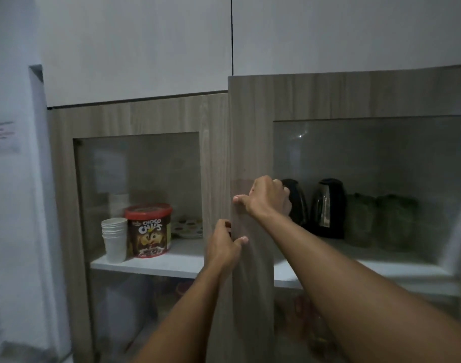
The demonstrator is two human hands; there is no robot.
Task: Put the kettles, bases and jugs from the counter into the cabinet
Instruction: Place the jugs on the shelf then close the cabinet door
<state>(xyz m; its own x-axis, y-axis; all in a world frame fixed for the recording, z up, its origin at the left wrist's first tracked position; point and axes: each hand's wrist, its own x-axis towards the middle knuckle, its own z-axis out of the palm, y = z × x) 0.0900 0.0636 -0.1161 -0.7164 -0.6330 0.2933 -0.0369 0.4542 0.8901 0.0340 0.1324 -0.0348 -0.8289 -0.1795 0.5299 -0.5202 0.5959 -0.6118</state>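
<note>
Two black kettles stand on the white shelf (368,268) behind the glass of the right cabinet door (253,142): one kettle (328,208) in plain sight, the other kettle (296,203) partly hidden by my right hand. Beside them stand two green glass jugs (360,218) (398,221). My right hand (268,199) grips the left edge of that wooden door, fingers curled around it. My left hand (224,243) holds the same edge lower down, thumb on the front. The door stands slightly out from the left door.
The left cabinet door (135,119) is closed; behind its glass are a stack of white paper cups (114,238), a red-lidded Choco Chips tub (149,230) and a dotted plate (188,227). White upper cabinets hang above. A white wall with a paper notice (2,137) is at left.
</note>
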